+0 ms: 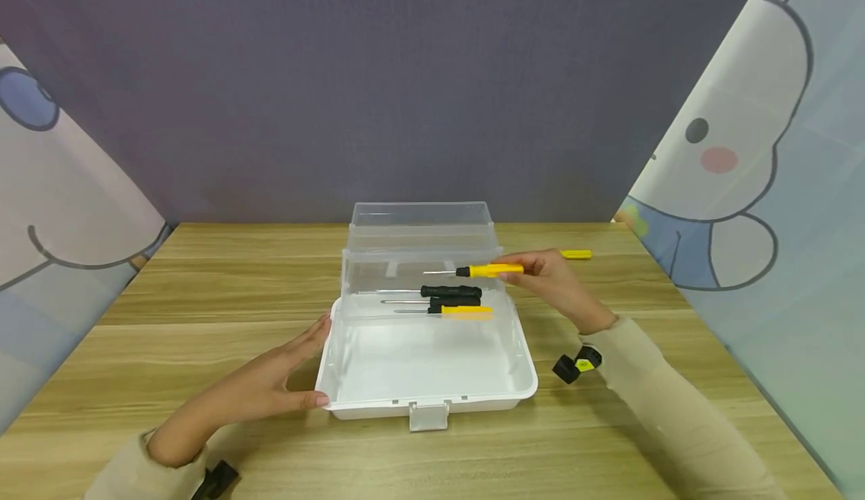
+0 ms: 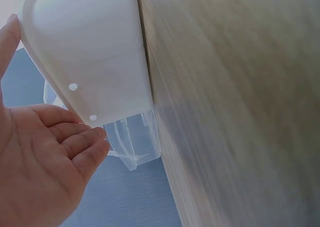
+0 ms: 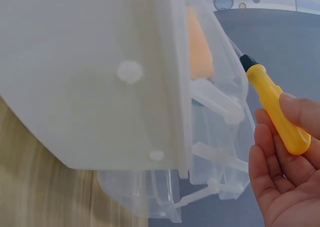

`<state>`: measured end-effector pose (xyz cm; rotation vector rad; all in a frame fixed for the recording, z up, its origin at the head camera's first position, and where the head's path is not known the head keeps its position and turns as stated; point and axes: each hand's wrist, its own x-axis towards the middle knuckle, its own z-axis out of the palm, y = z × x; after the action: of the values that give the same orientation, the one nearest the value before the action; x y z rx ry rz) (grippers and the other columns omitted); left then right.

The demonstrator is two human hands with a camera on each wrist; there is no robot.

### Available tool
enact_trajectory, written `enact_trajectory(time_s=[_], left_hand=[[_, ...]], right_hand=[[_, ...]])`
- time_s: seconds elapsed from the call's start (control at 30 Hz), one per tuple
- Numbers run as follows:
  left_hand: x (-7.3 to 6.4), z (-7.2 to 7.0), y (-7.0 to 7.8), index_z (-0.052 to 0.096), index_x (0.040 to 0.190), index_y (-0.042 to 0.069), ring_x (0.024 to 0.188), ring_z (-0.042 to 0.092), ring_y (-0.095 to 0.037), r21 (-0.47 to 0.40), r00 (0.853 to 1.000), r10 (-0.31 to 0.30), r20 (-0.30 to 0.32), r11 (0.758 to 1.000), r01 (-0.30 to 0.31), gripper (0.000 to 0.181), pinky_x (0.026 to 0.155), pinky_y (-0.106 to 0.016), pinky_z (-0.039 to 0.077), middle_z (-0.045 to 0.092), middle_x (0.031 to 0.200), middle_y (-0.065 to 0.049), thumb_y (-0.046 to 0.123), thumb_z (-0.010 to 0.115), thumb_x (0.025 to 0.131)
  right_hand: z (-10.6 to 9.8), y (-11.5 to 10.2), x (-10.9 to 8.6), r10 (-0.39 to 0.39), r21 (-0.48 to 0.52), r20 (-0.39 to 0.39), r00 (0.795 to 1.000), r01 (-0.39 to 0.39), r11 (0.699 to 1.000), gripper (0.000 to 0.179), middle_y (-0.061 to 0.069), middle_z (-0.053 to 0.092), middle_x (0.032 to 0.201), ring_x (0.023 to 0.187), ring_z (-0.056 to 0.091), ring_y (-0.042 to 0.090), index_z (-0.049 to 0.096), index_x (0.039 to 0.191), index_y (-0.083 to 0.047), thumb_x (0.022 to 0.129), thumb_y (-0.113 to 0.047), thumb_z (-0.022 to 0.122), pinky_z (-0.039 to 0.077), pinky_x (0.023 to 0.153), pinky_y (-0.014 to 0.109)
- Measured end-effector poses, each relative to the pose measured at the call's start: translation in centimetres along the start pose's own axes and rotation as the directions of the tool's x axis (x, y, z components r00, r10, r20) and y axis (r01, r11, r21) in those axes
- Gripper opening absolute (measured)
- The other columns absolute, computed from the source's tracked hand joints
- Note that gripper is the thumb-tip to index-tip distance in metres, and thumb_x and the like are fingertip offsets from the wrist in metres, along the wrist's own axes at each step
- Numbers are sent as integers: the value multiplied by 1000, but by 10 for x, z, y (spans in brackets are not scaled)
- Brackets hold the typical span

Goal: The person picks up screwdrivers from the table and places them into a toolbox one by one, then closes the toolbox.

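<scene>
A white plastic toolbox (image 1: 361, 410) stands with its clear tiered trays (image 1: 422, 239) folded out behind it. My right hand (image 1: 550, 284) pinches the handle of a yellow screwdriver (image 1: 498, 269) between thumb and fingers, over the trays' right side. Its shaft points left. In the nearest clear tray lie a black screwdriver (image 1: 451, 290), a second black screwdriver (image 1: 456, 302) and another yellow screwdriver (image 1: 462, 309). At the toolbox's left side, my left hand (image 1: 270, 386) has its thumb on the front corner rim. The other fingers lie loosely against the side wall (image 2: 100, 47).
A yellow handle (image 1: 577, 254) shows on the wooden table (image 1: 223, 290) behind my right hand, its left part hidden. At the toolbox's front hangs a clear latch (image 1: 429, 416). A dark grey panel (image 1: 419, 94) rises behind the table, with cartoon-printed sheets (image 1: 750, 140) at both sides.
</scene>
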<state>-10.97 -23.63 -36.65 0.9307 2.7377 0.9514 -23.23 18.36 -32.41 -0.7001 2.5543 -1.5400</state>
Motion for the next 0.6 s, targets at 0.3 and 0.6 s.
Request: enact_trajectory(time_s=[0.3, 0.6], left_hand=[[0, -1, 1, 14, 150, 2, 137, 19, -42, 4, 1000, 23, 0, 1000, -23, 92, 103, -3, 7, 10, 155, -20, 41, 67, 85], [0, -1, 1, 14, 150, 1, 135, 20, -46, -5, 1000, 16, 9, 1000, -16, 93, 102, -3, 6, 10, 155, -21, 41, 67, 85]], right_hand=[[7, -8, 4, 30, -27, 55, 998, -28, 999, 27, 5, 66, 84, 50, 28, 8, 70, 112, -6, 87, -16, 69, 29, 48, 22], [17, -12, 10, 19, -13, 90, 996, -17, 1000, 27, 10, 61, 72, 47, 27, 7, 68, 113, -2, 87, -10, 68, 29, 47, 20]])
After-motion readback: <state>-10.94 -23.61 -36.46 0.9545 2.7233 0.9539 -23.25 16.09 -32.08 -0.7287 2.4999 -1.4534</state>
